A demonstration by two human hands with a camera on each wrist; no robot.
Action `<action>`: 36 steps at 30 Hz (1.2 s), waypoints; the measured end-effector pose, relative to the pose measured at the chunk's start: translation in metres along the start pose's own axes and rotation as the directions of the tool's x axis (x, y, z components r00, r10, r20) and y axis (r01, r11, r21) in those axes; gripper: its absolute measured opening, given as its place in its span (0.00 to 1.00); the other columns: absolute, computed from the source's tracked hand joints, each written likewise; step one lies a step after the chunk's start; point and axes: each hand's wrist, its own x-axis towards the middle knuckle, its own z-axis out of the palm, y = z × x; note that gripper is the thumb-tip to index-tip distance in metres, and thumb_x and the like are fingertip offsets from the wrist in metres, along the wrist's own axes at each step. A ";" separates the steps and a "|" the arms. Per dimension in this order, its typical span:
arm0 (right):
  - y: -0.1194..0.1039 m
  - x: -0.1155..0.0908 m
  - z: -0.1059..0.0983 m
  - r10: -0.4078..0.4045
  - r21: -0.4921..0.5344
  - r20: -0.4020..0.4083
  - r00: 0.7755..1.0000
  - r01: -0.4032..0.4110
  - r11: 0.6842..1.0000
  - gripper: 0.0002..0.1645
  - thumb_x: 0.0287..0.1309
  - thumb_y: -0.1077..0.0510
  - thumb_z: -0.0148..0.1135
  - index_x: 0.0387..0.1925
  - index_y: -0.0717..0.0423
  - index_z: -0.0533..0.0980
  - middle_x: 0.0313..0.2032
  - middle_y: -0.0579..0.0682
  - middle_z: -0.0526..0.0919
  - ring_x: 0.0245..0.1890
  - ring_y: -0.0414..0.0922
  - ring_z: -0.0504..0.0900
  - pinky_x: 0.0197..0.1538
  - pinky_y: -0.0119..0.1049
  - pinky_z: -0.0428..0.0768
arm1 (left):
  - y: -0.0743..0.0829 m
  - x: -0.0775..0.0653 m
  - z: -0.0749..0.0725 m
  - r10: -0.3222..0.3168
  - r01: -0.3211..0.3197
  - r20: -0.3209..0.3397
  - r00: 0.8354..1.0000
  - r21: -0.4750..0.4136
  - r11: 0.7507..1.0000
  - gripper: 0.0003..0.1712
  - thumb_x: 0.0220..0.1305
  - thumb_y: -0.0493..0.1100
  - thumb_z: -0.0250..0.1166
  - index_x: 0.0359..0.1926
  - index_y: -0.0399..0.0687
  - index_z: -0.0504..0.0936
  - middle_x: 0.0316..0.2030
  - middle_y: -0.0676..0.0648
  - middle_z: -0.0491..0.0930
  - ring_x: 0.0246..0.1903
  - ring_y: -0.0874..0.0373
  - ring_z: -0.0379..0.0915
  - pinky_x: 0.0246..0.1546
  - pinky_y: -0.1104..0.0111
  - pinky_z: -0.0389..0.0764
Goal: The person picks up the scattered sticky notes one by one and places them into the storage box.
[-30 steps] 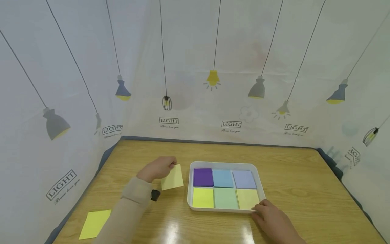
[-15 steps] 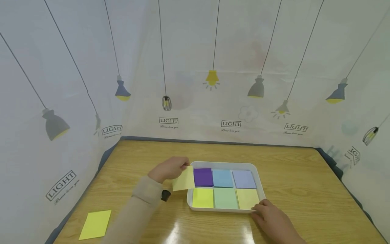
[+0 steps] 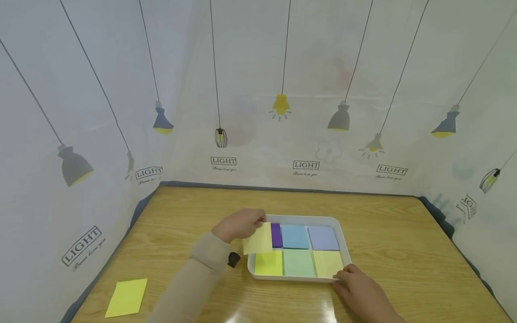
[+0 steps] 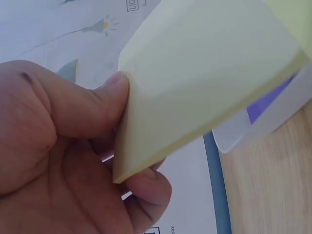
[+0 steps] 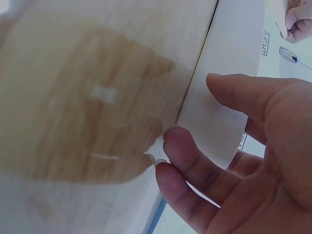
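My left hand [image 3: 242, 223] pinches a pale yellow sticky note pad [image 3: 258, 240] by its edge, thumb on one face and fingers behind. That pad [image 4: 209, 73] is tilted over the left end of a white tray [image 3: 299, 278], covering part of a purple pad [image 3: 276, 235]. Beside the purple one lie a blue pad [image 3: 295, 237] and a lavender pad [image 3: 324, 238]. The front row has a bright yellow pad [image 3: 268, 264], a green pad [image 3: 299, 263] and another pale yellow pad [image 3: 327, 263]. My right hand [image 3: 361, 289] holds the tray's near right corner, thumb [image 5: 239, 92] against the outer wall.
A loose yellow pad [image 3: 127, 298] lies at the table's left front. The wooden table [image 3: 408, 237] ends at a dark blue border. Beyond it rises a pale curtain [image 3: 258, 67] printed with lamps, around the back and both sides.
My left hand has carried the pale yellow pad rightward, from beside the tray to over its left end. My right hand and the tray have stayed in place.
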 end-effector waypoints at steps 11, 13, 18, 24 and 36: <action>-0.001 0.000 -0.002 0.002 -0.003 0.003 1.000 -0.002 1.000 0.05 0.51 0.51 0.64 0.32 0.42 0.80 0.32 0.40 0.74 0.29 0.35 0.71 0.33 0.37 0.77 | 0.015 0.005 0.004 0.012 -0.012 0.042 0.999 0.016 1.000 0.11 0.69 0.40 0.48 0.47 0.50 0.75 0.44 0.50 0.78 0.38 0.62 0.70 0.41 0.67 0.77; -0.002 0.000 -0.002 0.004 -0.003 0.010 1.000 -0.004 1.000 0.05 0.51 0.51 0.64 0.32 0.42 0.80 0.32 0.40 0.74 0.29 0.35 0.71 0.33 0.37 0.77 | 0.017 0.008 0.006 0.011 -0.011 0.047 0.999 0.007 1.000 0.11 0.69 0.40 0.48 0.46 0.50 0.75 0.44 0.50 0.78 0.37 0.62 0.70 0.40 0.67 0.77; -0.003 -0.001 -0.004 0.010 -0.007 0.018 1.000 -0.010 1.000 0.04 0.51 0.51 0.64 0.32 0.41 0.80 0.32 0.40 0.74 0.29 0.35 0.71 0.33 0.36 0.76 | 0.022 0.013 0.011 0.032 -0.031 0.060 0.998 -0.027 0.999 0.12 0.69 0.40 0.47 0.47 0.50 0.74 0.47 0.50 0.77 0.37 0.62 0.69 0.36 0.68 0.76; -0.002 -0.001 -0.003 0.008 -0.008 0.020 1.000 -0.008 1.000 0.04 0.51 0.50 0.63 0.32 0.41 0.80 0.32 0.40 0.74 0.29 0.35 0.72 0.33 0.36 0.77 | 0.031 0.018 0.017 0.055 -0.052 0.071 0.996 -0.045 0.998 0.13 0.69 0.40 0.46 0.50 0.50 0.74 0.49 0.49 0.77 0.35 0.62 0.69 0.33 0.69 0.76; -0.004 0.000 -0.005 0.039 -0.006 0.048 0.998 -0.038 0.999 0.04 0.52 0.51 0.63 0.32 0.41 0.80 0.31 0.41 0.74 0.28 0.35 0.70 0.32 0.37 0.76 | 0.043 0.036 0.027 0.082 -0.088 0.078 0.994 0.067 0.994 0.13 0.68 0.41 0.49 0.50 0.51 0.74 0.47 0.52 0.78 0.41 0.65 0.71 0.42 0.68 0.77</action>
